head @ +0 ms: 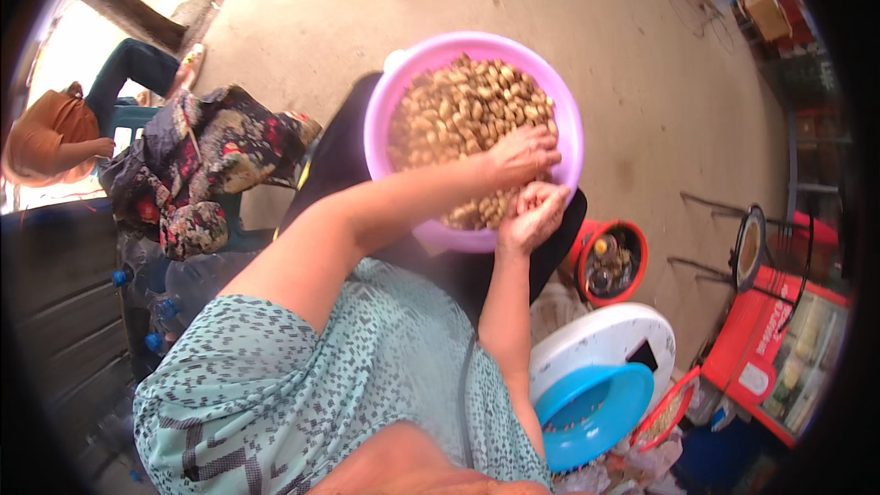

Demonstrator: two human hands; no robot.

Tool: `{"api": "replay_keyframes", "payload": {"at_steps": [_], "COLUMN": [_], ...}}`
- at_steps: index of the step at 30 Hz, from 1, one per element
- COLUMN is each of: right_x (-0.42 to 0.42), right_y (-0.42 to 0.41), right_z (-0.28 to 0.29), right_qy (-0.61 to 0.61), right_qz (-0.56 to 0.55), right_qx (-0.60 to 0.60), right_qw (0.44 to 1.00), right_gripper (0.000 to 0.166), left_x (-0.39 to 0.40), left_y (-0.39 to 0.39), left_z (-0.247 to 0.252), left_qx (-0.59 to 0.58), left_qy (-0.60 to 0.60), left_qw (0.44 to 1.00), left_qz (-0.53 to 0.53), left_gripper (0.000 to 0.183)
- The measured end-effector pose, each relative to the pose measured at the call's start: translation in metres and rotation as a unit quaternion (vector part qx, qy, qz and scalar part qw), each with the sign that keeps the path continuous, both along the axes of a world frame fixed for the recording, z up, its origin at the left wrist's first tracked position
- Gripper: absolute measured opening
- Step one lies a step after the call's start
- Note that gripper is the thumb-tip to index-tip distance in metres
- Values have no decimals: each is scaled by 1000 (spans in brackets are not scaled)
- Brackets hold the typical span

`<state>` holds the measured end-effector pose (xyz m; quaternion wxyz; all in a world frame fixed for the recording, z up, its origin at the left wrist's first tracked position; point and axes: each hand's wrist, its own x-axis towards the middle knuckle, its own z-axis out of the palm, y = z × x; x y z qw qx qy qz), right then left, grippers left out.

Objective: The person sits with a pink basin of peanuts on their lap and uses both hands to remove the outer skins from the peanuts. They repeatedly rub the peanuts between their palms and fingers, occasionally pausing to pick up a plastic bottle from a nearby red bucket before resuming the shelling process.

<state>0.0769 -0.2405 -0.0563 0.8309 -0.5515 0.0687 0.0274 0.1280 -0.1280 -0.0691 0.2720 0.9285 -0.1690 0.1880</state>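
Observation:
A pink plastic basin (575,117) rests on my lap, with a large heap of unshelled peanuts (474,100) in it. My left hand (526,155) reaches across to the basin's right side, its fingers bent down over the nuts. Just below it, at the near right rim, my right hand (536,214) is turned up with curled fingers and the thumb close to them. The two hands almost meet. Whether either one pinches a peanut is too small to make out.
To my right are a red bucket (642,268) of waste, a white round tabletop (612,330), and a blue basin (629,395) with a few kernels. Further right stands a metal-framed stool (749,247). At left, floral cloth (227,158) covers a green chair; another person (55,137) sits beyond.

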Motion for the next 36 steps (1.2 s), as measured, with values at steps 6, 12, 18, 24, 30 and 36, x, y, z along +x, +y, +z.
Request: {"api": "replay_keyframes", "payload": {"at_steps": [6,12,18,24,30,36], "right_x": [-1,-2,-3,-9,-7,-17], "right_y": [7,16,34,44,33,40], "right_z": [16,6,26,5,-12,2], "right_qy": [82,136,66,108,175,178], "right_qz": [58,174,281,294,295,279], "right_qx": [-4,-18,49,143,248,195], "right_qw": [995,975,956,939,906,923], "right_gripper": [35,30,24,16,23,25], "left_x": [-42,-92,-103,-109,-109,-108], "left_y": [24,50,68,76,64,62], "left_z": [28,62,63,67,67,77], "left_qx": [-241,-422,-365,-432,-484,-567], "left_qy": [47,170,122,142,130,218], "left_qw": [968,886,921,882,863,790], "left_qz": [49,87,59,122,60,84], "left_gripper": [17,20,20,15,20,17]}}
